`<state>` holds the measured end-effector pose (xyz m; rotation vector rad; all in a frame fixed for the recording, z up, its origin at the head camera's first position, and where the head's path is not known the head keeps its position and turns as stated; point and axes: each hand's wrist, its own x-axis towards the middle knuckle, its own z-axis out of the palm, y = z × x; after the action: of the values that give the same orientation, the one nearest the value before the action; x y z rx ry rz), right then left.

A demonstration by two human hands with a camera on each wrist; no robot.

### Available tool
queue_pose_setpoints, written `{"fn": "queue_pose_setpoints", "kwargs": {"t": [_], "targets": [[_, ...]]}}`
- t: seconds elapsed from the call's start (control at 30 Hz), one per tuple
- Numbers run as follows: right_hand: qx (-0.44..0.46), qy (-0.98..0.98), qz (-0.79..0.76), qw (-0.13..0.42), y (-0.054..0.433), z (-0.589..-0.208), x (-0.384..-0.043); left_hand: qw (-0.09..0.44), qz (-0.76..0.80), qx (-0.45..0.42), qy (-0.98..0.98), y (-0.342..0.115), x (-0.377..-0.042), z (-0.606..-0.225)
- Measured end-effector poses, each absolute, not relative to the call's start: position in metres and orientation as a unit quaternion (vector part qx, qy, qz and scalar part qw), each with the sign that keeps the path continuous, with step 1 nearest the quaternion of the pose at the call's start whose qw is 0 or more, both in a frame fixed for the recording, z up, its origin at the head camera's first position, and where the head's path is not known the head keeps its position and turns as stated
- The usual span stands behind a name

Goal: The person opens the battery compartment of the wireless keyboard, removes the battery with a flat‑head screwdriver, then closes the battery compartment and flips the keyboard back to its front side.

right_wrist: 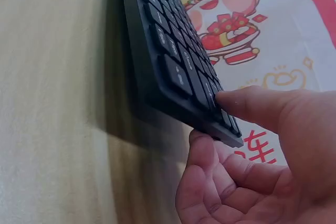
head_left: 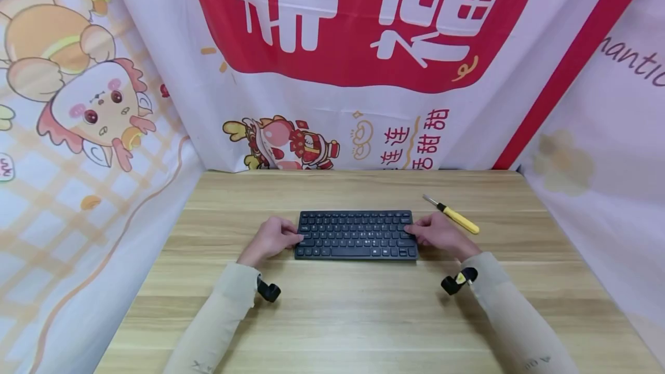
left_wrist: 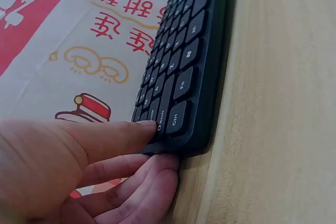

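Observation:
A compact black keyboard (head_left: 356, 235) lies across the middle of the wooden table, its long space bar facing the near side. My left hand (head_left: 275, 234) pinches its left end; in the left wrist view the thumb presses on the keys by Shift, with curled fingers at the edge below. At the opposite end my right hand (head_left: 435, 231) grips the keyboard, thumb on top and fingers under the rim. The right wrist view shows that end of the keyboard (right_wrist: 173, 61) slightly off the tabletop, a shadow beneath it.
A screwdriver (head_left: 457, 217) with a yellow and black handle lies just beyond my right hand, its metal tip pointing to the far left. Printed cloth (head_left: 332, 94) hangs at the table's back edge and along both sides. The wooden table (head_left: 358, 316) extends toward me.

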<state>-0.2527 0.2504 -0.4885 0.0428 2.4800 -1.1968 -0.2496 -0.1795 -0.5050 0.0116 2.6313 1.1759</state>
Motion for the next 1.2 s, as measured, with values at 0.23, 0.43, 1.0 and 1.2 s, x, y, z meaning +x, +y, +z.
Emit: {"fn": "queue_pose_setpoints", "kwargs": {"t": [0.23,0.43,1.0,1.2], "targets": [[0.019,0.882,-0.432,0.187,0.250,-0.472,-0.247,0.090,0.362,0.028,0.927,-0.170,-0.237,-0.485],[0.015,0.884,-0.436,0.171,0.247,-0.461,-0.242,0.028,0.286,0.132,0.949,-0.139,-0.217,-0.459],[0.015,0.880,-0.454,0.142,0.234,-0.439,-0.233,-0.058,0.096,0.335,0.936,-0.049,-0.199,-0.489],[0.012,0.875,-0.462,0.143,0.231,-0.436,-0.231,-0.093,0.073,0.344,0.931,-0.043,-0.202,-0.497]]}}
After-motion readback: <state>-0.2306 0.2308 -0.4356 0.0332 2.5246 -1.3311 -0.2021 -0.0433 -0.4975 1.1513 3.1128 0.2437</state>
